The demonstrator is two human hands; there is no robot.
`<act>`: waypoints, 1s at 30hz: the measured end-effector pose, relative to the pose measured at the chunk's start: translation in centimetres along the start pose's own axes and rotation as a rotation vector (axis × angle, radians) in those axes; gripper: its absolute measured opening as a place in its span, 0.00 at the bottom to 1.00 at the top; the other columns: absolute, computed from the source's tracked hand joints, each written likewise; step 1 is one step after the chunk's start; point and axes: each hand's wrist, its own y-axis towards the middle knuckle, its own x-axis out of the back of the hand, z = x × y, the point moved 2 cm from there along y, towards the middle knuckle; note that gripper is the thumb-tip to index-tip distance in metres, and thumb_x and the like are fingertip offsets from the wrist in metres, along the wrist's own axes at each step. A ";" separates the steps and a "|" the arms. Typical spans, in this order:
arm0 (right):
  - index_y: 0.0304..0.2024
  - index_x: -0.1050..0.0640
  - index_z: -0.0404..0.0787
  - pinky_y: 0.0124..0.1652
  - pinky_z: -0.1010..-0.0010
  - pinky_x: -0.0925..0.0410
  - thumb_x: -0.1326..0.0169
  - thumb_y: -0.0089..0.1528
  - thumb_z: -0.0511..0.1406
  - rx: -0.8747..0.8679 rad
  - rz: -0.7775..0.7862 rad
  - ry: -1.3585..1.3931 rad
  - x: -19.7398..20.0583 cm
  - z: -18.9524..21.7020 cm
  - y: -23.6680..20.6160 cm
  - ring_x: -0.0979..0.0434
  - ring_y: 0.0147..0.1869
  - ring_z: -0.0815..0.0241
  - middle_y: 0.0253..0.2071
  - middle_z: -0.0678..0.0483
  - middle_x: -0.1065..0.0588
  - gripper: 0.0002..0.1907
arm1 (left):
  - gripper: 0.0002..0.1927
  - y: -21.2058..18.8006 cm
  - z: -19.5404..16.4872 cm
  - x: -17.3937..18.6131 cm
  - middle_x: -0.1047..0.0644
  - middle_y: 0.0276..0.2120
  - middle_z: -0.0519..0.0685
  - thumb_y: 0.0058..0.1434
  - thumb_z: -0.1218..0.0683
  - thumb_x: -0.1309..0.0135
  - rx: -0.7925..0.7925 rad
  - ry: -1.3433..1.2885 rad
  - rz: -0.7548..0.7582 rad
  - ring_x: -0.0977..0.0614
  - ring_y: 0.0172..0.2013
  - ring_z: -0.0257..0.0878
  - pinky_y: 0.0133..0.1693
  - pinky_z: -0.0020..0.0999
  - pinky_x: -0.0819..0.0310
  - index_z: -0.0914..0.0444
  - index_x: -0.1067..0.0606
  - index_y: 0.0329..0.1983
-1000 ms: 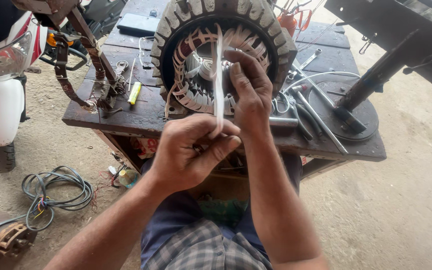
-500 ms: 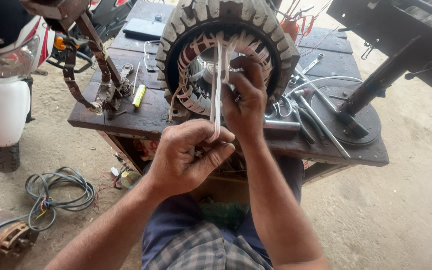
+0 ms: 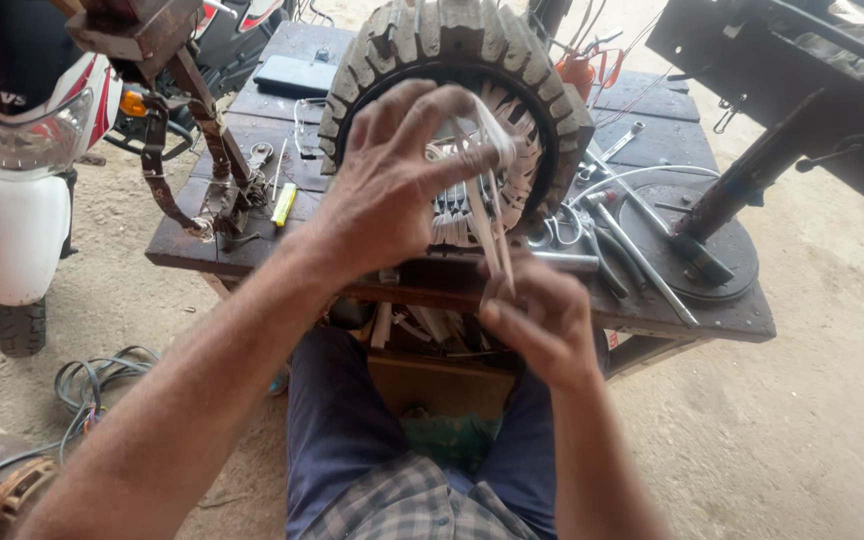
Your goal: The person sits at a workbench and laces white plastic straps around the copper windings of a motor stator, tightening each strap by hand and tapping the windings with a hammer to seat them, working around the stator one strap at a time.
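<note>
Since the earlier frames, both hands have changed places on the strip: the left hand (image 3: 397,185) has risen from below the stator (image 3: 457,120) to its bore, and the right hand (image 3: 542,325) has dropped from the bore to just below the bench edge. Left fingers (image 3: 422,110) are spread wide, thumb and forefinger pinching the top of a thin white strip (image 3: 487,215) in front of the stator's inner slots. Right hand is curled narrow, gripping the strip's lower end. Strip runs taut between the two hands, slightly tilted, across the lower right of the bore. Step in hand, by judgement: seating an insulating strip into a stator slot. Next move likely calls for aligning the upper end with one slot while keeping tension from below; white liners (image 3: 522,180) already crowding the slots leave little room and could snag it. Stator stands upright on the dark wooden bench (image 3: 712,320). Right of the stator lie loose spanners and rods (image 3: 632,250) and a round black base (image 3: 727,245) with a slanted post. Left of the stator stand a rusty bracket (image 3: 207,170) and a yellow tool (image 3: 284,203). Further left, off the bench, is a white scooter (image 3: 12,220); below it, coiled cable (image 3: 97,375) lies on the ground
</note>
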 end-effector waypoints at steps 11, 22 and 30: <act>0.31 0.23 0.42 0.59 0.52 0.31 0.43 0.70 0.41 0.394 -0.039 0.147 -0.8 4.1 -3.8 0.18 0.46 0.50 0.30 0.53 0.23 0.14 | 0.23 2.1 5.3 -3.5 0.30 0.62 0.44 0.63 0.50 0.27 -0.003 0.192 -0.269 0.33 0.62 0.41 0.60 0.39 0.35 0.45 0.19 0.61; 0.35 0.26 0.41 0.58 0.48 0.36 0.54 0.73 0.40 0.305 0.061 0.428 -3.6 5.2 -5.8 0.25 0.34 0.47 0.27 0.49 0.29 0.14 | 0.14 0.9 6.3 -2.2 0.28 0.62 0.48 0.58 0.48 0.26 0.027 0.033 -0.219 0.29 0.64 0.45 0.66 0.45 0.34 0.56 0.17 0.42; 0.30 0.27 0.42 0.49 0.56 0.35 0.53 0.74 0.41 0.336 -0.078 0.370 -5.6 6.2 -6.4 0.36 0.30 0.60 0.24 0.56 0.35 0.18 | 0.16 1.5 6.3 -3.5 0.28 0.59 0.47 0.73 0.42 0.38 -0.086 0.222 -0.340 0.27 0.60 0.44 0.60 0.45 0.28 0.55 0.29 0.41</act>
